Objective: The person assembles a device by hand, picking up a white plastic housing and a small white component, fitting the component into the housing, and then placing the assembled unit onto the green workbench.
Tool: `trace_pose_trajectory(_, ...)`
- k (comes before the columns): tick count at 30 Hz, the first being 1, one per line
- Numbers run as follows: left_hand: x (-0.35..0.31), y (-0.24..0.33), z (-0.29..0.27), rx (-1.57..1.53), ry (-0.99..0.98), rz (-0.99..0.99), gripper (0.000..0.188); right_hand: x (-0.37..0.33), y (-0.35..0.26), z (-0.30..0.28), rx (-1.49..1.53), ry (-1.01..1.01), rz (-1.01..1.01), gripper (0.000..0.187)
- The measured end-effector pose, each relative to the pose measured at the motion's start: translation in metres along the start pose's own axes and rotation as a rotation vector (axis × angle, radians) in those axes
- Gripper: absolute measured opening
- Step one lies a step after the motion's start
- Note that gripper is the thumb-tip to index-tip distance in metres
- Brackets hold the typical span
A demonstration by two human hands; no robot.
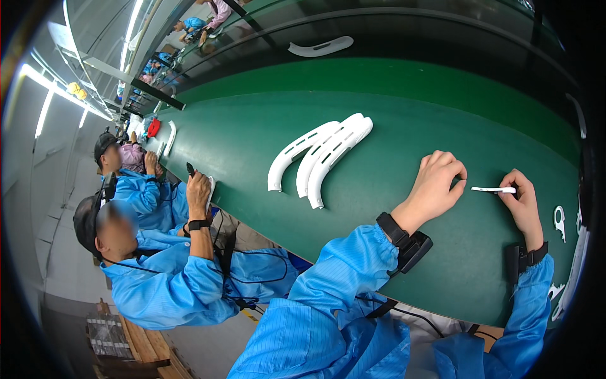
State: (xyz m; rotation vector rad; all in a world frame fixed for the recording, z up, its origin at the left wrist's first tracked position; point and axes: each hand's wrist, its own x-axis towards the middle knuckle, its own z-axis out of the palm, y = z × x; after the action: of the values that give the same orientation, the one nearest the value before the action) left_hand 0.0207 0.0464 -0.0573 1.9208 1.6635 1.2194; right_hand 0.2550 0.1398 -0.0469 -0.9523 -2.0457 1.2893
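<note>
My right hand [522, 203] pinches a small, thin white plastic part [493, 189] between thumb and fingers, edge-on to the view, its free end pointing left. Just left of it, my left hand [439, 183] hovers over the green table with fingers curled and the thumb brought near the index fingertip. Whether anything sits in that pinch is hidden. Farther left lie three curved white plastic shells [322, 158] with long slots, side by side and partly overlapping. Right of my right hand rests a white ring-ended part [559, 223].
More white parts [555, 292] lie along the table's right edge. Another curved white shell [322, 47] is on the dark surface beyond the green table [391, 240]. To my left a co-worker in blue [183, 271] works at the same table, with others farther along. A red item [153, 127] lies far left.
</note>
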Motion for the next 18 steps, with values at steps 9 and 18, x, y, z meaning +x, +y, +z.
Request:
trace_pose_trajectory(9,0.0013,-0.0011,-0.0012,-0.007,-0.007,-0.007,0.006,0.002,0.0003,0.0011,0.017,-0.009,0.009,0.009)
trace_pose_trajectory(18,0.0003,-0.0016,-0.0023,-0.004,-0.009,-0.009,0.006,0.0025,0.0001,0.0019,0.022,-0.014,0.013,0.009)
